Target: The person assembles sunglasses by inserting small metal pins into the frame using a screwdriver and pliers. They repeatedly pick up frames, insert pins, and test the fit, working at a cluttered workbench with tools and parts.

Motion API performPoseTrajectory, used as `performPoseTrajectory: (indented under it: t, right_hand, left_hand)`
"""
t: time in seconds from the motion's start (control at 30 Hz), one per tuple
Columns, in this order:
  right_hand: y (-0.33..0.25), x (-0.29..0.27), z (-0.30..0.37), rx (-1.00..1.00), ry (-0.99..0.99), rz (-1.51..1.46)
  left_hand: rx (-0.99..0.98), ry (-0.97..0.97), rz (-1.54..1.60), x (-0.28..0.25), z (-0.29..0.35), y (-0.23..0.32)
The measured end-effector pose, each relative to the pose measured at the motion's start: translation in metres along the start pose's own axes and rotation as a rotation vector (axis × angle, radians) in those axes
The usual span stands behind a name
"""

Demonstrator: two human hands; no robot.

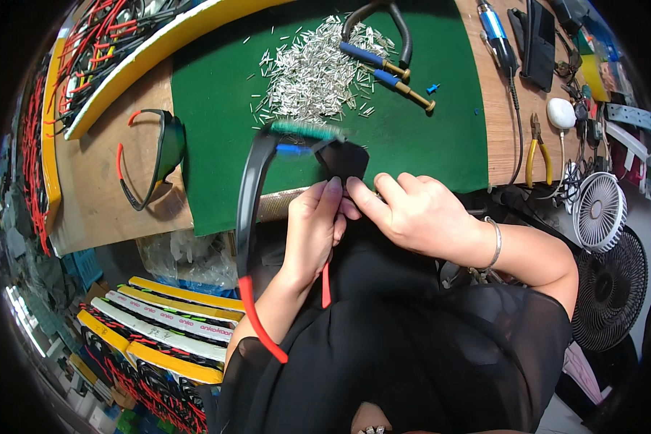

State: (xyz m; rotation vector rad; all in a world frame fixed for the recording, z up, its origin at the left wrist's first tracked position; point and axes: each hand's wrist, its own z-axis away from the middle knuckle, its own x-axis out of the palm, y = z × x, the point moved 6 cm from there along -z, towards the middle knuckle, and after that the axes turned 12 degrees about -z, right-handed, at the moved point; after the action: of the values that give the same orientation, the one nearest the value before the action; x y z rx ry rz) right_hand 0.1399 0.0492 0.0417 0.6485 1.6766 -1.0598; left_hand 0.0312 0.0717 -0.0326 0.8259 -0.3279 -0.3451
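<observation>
A: Entry. Where are the glasses being worked on?

B: Black glasses [343,160] with red-tipped arms, held at the near edge of the green mat [217,101], just past both hands. Left hand [312,228] is pinched shut on the frame from below; right hand [412,213] grips it from the right, thumb and forefinger closed at the same spot. Fingertips of both hands touch.

A: Long axis?

B: One arm [247,217] runs back from the frame toward the body, left of the left hand, red tip low.

A: Room around?

B: Pile of small metal pins [315,72] lies farther up the mat, well apart. A second pair of glasses [155,155] rests on the wooden bench [101,188] to the left. Pliers [534,148] sit right, beyond the mat edge.
</observation>
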Motion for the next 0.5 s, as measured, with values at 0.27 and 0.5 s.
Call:
performPoseTrajectory:
  t: [0.27,0.5]
  right_hand:
    - [0.069,-0.042,0.038,0.379,0.221,-0.035]
    - [0.09,-0.043,0.047,0.492,0.318,0.151]
  left_hand:
    - [0.056,0.024,0.088,-0.008,0.004,0.02]
    - [0.034,-0.168,0.045,0.017,0.01,0.029]
